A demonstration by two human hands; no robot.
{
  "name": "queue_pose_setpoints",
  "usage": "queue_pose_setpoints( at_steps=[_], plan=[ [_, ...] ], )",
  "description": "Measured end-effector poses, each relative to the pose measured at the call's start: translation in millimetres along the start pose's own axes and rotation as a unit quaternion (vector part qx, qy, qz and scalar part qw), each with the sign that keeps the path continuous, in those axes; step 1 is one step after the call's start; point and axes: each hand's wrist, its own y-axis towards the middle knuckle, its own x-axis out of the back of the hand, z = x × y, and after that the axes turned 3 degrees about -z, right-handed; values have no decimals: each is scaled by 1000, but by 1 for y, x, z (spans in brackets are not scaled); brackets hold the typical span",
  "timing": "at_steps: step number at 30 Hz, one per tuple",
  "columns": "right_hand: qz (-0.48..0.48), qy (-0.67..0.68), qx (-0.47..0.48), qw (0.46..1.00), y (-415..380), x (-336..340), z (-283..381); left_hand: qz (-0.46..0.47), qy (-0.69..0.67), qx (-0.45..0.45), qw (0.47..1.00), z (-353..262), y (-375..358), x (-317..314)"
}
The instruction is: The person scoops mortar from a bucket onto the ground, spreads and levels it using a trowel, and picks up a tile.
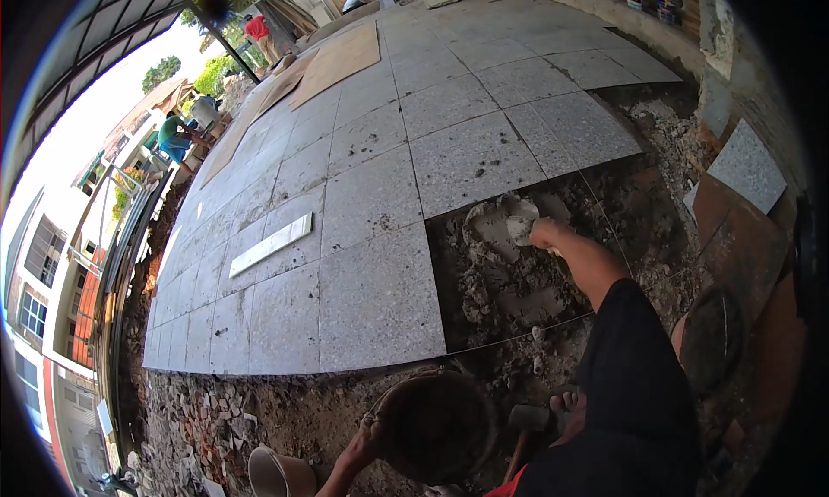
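Note:
My right hand (551, 234) is closed around a trowel (521, 227), its blade pale with mortar. The trowel touches the wet grey mortar (494, 231) spread in the untiled gap beside the laid grey speckled tiles (380, 294). Low in the view, my left hand (366, 439) grips the rim of a dark round basin (436, 428). The basin's inside is in shadow, so its contents are hard to make out. A mallet (528, 417) with a wooden handle stands just right of the basin, close to my foot.
A white bucket (281, 473) stands left of the basin, near rubble (216, 419). A pale straight bar (272, 245) lies on the tiles. A taut string (518, 335) borders the mortar bed. A loose tile (748, 167) leans at right. Other people (173, 137) work far left.

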Motion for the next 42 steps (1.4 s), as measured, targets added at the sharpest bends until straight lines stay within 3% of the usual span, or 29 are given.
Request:
queue_pose_setpoints(
  at_steps=[2,4,8,11,17,20,23,26,30,33,34,36,40,41,42],
  plan=[
    [-80,-8,30,996,-32,-27,-21,6,-4,-17,1000,9,5,-2],
    [-220,6,-10,975,-31,-74,-46,30,11,13,999,24,-1,1],
    [-189,-25,-109,975,4,-83,-66,28,7,35,999,25,19,2],
    [-71,11,-175,982,40,-52,-46,25,-5,24,999,16,21,4],
    [-59,131,-59,988,13,0,-41,15,-10,12,1000,17,13,2],
    [-163,149,-97,970,-35,-10,-41,19,-8,15,1000,16,24,4],
    [-99,81,-138,982,-20,-33,-64,26,-3,27,999,12,31,7],
    [-54,23,-155,986,55,-41,-78,31,-8,32,999,8,29,10],
    [-16,109,-83,990,73,-5,-75,30,-20,37,999,14,22,11],
    [26,164,-21,986,42,3,-96,36,-29,48,998,18,25,9],
    [45,250,-47,966,21,12,-96,39,-30,53,997,18,27,8],
    [38,531,-201,822,-18,25,-89,44,-31,58,997,15,30,9],
    [14,554,-162,817,71,-32,-71,51,-29,67,996,11,29,11],
    [17,556,-153,817,62,-20,-54,51,-32,70,996,11,28,11],
    [14,477,-95,873,53,-6,-35,52,-34,72,995,12,29,11]
  ],
)
